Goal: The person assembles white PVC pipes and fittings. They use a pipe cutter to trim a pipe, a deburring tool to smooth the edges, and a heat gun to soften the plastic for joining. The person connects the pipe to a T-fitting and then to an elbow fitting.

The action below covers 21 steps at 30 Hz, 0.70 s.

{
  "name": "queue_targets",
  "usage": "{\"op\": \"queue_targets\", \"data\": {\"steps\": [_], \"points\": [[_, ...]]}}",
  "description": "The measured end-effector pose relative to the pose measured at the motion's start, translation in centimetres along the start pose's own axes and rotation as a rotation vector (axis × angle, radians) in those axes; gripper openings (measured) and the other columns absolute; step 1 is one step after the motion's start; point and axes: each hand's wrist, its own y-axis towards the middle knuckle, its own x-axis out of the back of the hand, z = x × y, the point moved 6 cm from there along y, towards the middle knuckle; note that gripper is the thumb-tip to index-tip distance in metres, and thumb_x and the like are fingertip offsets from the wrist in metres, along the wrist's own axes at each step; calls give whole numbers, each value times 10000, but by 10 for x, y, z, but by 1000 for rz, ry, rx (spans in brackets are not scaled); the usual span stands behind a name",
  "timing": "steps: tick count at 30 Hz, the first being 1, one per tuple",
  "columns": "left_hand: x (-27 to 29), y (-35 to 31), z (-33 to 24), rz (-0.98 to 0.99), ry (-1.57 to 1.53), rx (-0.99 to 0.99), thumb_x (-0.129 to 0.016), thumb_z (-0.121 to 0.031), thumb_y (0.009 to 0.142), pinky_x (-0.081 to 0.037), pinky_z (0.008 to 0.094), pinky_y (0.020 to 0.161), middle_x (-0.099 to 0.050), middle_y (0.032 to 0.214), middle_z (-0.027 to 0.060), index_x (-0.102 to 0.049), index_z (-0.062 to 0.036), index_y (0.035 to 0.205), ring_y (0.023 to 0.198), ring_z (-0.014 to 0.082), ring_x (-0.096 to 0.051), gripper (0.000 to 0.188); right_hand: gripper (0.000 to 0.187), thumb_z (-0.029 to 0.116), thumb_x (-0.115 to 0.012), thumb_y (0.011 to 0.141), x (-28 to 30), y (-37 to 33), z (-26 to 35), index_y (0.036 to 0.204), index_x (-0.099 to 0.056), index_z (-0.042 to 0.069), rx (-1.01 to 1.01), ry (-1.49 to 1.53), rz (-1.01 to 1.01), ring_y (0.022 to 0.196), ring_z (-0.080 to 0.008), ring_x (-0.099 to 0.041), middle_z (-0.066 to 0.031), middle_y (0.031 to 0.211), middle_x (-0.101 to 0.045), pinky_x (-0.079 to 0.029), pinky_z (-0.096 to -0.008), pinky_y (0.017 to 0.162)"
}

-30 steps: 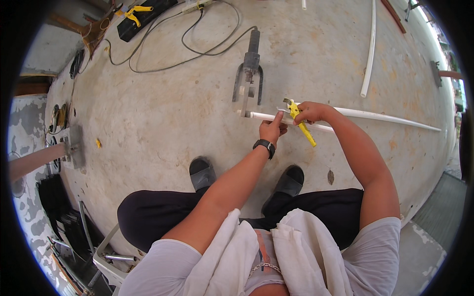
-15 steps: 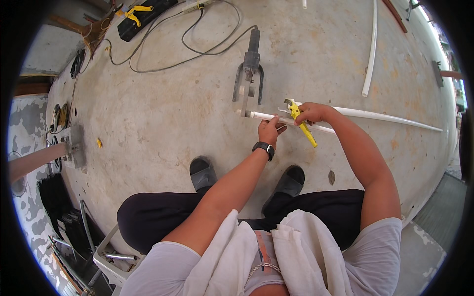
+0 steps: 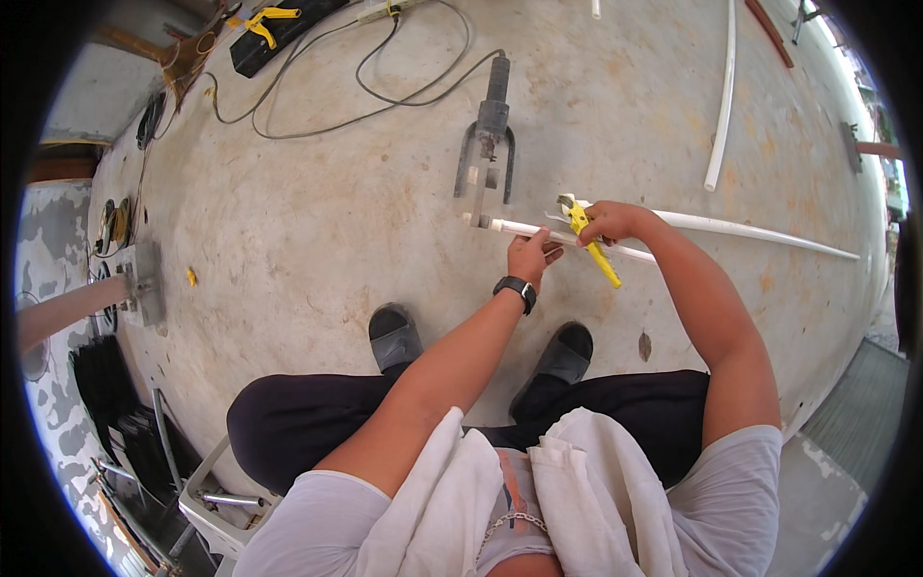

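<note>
at the lower middle of the frame, a white cloth (image 3: pixel 423 500) hangs down both sides of the person's chest, and above it two dark sandals (image 3: pixel 394 341) stand on the concrete floor (image 3: pixel 336 250). right of centre, the left hand (image 3: pixel 532 258) is closed around a white pipe (image 3: pixel 625 251), thumb above and fingers curled below. the pipe's long axis runs almost crosswise, dipping slightly to the right until the right forearm hides it. its left end lies up and left of the left hand, at the foot of a black corded tool (image 3: pixel 493 115); whether they touch i cannot tell. the left hand is the nearer to that end. the right hand (image 3: pixel 612 221) is wrapped around a yellow cutter (image 3: pixel 598 258), which slants across the pipe, head to the upper left; its contact with the pipe is unclear. beyond, a longer pipe (image 3: pixel 750 231) stretches right, and another length (image 3: pixel 723 106) stands near-vertical at upper right. at upper left, a yellow hand tool (image 3: pixel 269 17) rests on a black case (image 3: pixel 279 40), beside a looping cable (image 3: pixel 317 135).
</note>
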Motion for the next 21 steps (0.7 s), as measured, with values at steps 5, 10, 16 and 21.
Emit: {"op": "queue_targets", "data": {"steps": [5,10,16,21], "points": [[-27,-14,1,57,167,-43,-567,-244,1079,-617,385,882,-688,1112,150,-554,8,1216,1040,253,-714,287,482,403,-789,753,19,-13,-25,1021,-708,11,-52,62,-51,718,-195,-615,-82,844,-672,-492,-346,658],[-63,-27,-31,155,270,-354,-522,-285,1100,-578,358,865,-687,1081,127,-550,-5,1213,970,201,-689,303,401,317,-760,757,64,-39,-21,1002,-709,4,119,257,-293,833,-195,-614,-81,889,-683,-495,-353,761],[-114,-64,-96,319,225,-676,-449,-310,1118,-477,327,711,-588,845,33,-521,-18,1213,774,132,-580,316,311,197,-721,782,108,-105,51,1008,-602,18,419,272,-566,833,-153,-516,-37,874,-573,-437,-313,774],[-142,-96,-138,318,237,-765,-561,-310,1090,-432,260,598,-536,760,-6,-552,-56,1022,658,86,-501,264,403,203,-706,811,119,-177,104,1146,-602,3,559,325,-647,830,-141,-504,-34,890,-557,-439,-306,763]]}}
